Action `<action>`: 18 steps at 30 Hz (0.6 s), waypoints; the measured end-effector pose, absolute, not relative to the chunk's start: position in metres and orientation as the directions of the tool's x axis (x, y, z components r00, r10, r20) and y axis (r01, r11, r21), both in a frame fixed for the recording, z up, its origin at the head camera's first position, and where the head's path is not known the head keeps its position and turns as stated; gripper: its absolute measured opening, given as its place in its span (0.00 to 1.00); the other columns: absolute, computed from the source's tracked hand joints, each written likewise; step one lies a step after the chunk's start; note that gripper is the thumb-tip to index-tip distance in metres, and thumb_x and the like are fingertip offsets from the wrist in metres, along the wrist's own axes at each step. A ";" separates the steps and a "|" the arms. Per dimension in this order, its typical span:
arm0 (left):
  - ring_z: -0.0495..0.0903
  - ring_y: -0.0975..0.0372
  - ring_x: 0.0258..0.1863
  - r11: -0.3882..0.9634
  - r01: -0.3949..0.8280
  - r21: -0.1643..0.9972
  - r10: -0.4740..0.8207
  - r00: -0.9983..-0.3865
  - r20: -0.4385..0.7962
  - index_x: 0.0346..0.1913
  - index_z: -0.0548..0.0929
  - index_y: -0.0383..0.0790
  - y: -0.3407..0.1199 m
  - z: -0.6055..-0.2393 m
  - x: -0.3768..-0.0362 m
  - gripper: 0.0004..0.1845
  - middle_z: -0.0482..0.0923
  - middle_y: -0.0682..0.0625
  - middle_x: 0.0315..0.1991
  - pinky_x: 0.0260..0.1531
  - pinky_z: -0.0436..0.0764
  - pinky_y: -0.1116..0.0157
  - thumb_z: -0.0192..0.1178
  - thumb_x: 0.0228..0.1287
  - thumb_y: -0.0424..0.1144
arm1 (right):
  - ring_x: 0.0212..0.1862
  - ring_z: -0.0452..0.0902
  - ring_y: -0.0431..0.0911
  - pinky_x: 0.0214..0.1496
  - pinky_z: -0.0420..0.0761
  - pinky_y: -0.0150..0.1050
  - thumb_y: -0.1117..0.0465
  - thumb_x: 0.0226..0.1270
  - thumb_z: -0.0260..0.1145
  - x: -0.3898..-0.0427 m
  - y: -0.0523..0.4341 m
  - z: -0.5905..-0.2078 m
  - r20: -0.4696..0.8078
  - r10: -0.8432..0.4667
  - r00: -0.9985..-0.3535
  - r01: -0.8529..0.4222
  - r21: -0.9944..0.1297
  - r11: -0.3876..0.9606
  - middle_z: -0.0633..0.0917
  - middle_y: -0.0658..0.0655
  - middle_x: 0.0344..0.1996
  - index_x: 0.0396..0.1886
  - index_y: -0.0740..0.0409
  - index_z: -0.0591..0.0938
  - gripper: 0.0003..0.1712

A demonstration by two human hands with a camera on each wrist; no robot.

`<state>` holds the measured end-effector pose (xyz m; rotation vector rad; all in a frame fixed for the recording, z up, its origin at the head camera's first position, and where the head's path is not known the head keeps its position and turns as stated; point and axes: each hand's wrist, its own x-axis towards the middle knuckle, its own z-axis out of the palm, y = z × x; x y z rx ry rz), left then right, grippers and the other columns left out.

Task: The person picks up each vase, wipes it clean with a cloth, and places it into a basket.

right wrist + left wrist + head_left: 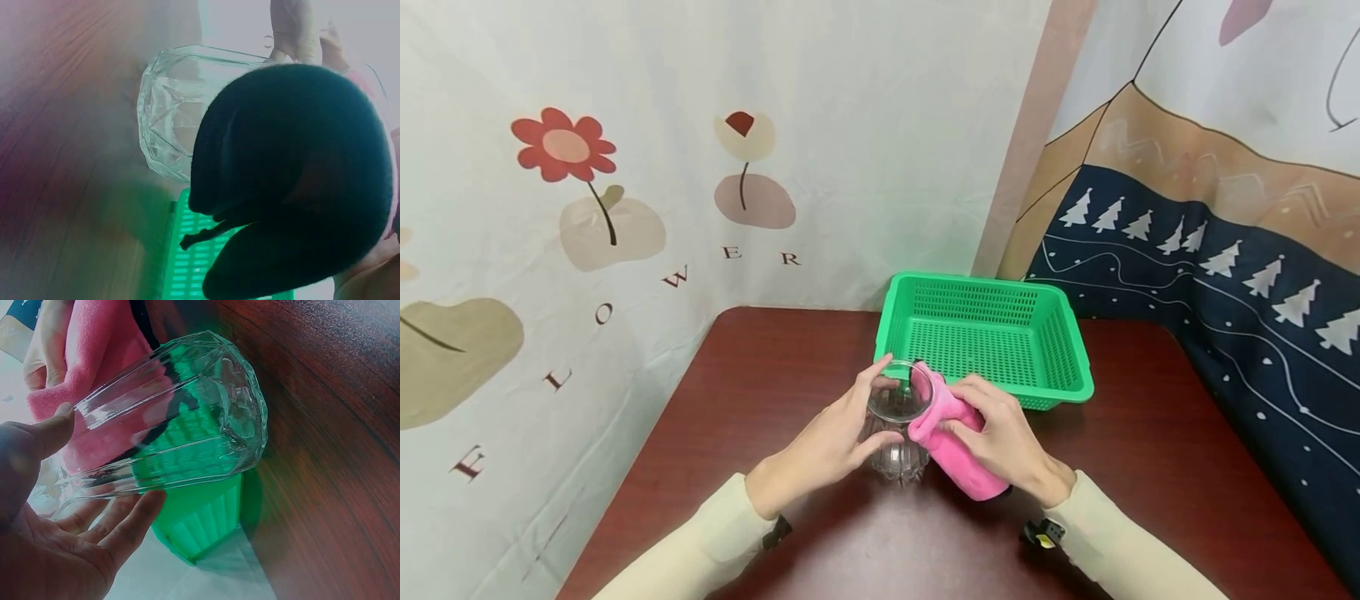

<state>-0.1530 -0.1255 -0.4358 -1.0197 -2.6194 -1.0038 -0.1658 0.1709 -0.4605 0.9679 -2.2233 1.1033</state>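
A clear faceted glass (898,425) is held just above the dark red table (760,392), tilted. My left hand (838,437) grips it from the left, thumb on one side and fingers under the other; the left wrist view shows the glass (181,419) lying across that hand (75,512). My right hand (1000,429) holds a pink cloth (955,446) and presses its end against the rim of the glass. In the right wrist view the cloth (294,181) is a dark bulk in front of the glass (175,112).
A green slotted plastic basket (1078,367) stands on the table just behind the hands. Printed fabric hangs along the left, back and right sides. Bare table surface lies to the left and right of the hands.
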 end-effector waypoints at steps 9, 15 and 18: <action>0.91 0.53 0.61 0.554 0.648 0.524 0.539 -0.758 0.367 0.96 0.48 0.44 -0.125 -0.436 -0.152 0.62 0.85 0.42 0.76 0.59 0.90 0.55 0.82 0.75 0.43 | 0.44 0.81 0.40 0.42 0.75 0.26 0.70 0.62 0.90 -0.165 0.170 -0.463 0.665 -0.384 -0.640 -0.763 -0.491 0.420 0.93 0.51 0.46 0.56 0.57 0.94 0.23; 0.91 0.51 0.63 0.553 0.648 0.523 0.538 -0.757 0.370 0.96 0.48 0.44 -0.125 -0.436 -0.152 0.61 0.85 0.42 0.76 0.61 0.90 0.53 0.82 0.75 0.43 | 0.47 0.82 0.41 0.43 0.78 0.31 0.65 0.68 0.88 -0.177 0.173 -0.483 0.719 -0.378 -0.583 -0.808 -0.465 0.363 0.92 0.50 0.47 0.57 0.55 0.93 0.20; 0.91 0.51 0.66 0.550 0.648 0.527 0.537 -0.758 0.371 0.96 0.48 0.44 -0.126 -0.436 -0.152 0.61 0.85 0.41 0.76 0.64 0.91 0.51 0.82 0.75 0.43 | 0.45 0.82 0.41 0.42 0.77 0.29 0.69 0.63 0.90 -0.167 0.169 -0.467 0.683 -0.381 -0.623 -0.777 -0.480 0.409 0.92 0.51 0.46 0.54 0.57 0.93 0.21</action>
